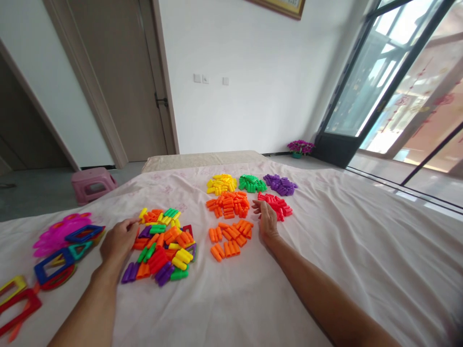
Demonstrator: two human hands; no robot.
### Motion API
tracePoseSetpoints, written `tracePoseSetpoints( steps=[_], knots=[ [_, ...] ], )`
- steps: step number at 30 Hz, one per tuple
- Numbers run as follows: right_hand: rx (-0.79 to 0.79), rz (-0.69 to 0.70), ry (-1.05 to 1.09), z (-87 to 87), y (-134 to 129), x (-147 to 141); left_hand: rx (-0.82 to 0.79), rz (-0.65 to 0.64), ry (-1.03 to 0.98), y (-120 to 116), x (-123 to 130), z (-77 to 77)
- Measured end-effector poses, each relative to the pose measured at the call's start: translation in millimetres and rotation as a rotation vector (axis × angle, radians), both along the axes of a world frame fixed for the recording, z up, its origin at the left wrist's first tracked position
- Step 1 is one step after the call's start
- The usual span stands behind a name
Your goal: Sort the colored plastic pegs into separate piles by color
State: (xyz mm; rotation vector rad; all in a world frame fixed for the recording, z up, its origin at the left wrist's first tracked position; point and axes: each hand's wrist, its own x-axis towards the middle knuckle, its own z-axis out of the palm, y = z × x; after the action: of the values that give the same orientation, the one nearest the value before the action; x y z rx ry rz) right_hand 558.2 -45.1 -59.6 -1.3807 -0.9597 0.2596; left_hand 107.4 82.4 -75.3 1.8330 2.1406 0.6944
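A mixed pile of plastic tube-shaped pieces point(159, 258) in orange, yellow, green, purple and red lies on the cloth to the left. At its left edge is my left hand point(121, 238), its fingers bent together; whatever they may pinch is hidden. My right hand point(266, 219) hovers beside the red pieces point(282, 207), fingers partly stretched out and apart, nothing visible in them. Left of it lie the large orange pile point(228, 203) and a looser group of orange pieces point(231, 236). Behind are yellow point(221, 183), green point(252, 183) and purple pieces point(280, 184), each colour heaped separately.
Coloured frame-shaped tiles point(54, 265) and a bright pink scalloped item point(60, 233) lie at the left. A pale cloth point(343, 250) with wrinkles covers the table. Beyond its left side stands a pink stool point(93, 183); flowers point(300, 147) sit by the far wall.
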Motion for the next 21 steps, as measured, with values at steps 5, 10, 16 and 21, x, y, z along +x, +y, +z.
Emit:
tracePoseSetpoints(
  steps=[5, 10, 16, 21],
  knots=[
    [0.018, 0.020, -0.200, 2.7, -5, -6, 0.027, 0.006, 0.011, -3, 3, 2.7],
    [-0.014, 0.107, -0.633, 13.1, -16, -19, 0.010, 0.034, 0.014, -4, 5, 4.5],
    [-0.062, 0.442, -0.918, 29.2, -30, -63, 0.040, 0.007, 0.009, -2, 4, 1.9],
    [-0.117, 0.646, -0.959, 35.6, -22, -109, 0.018, 0.031, 0.006, -2, 4, 2.8]
  ],
)
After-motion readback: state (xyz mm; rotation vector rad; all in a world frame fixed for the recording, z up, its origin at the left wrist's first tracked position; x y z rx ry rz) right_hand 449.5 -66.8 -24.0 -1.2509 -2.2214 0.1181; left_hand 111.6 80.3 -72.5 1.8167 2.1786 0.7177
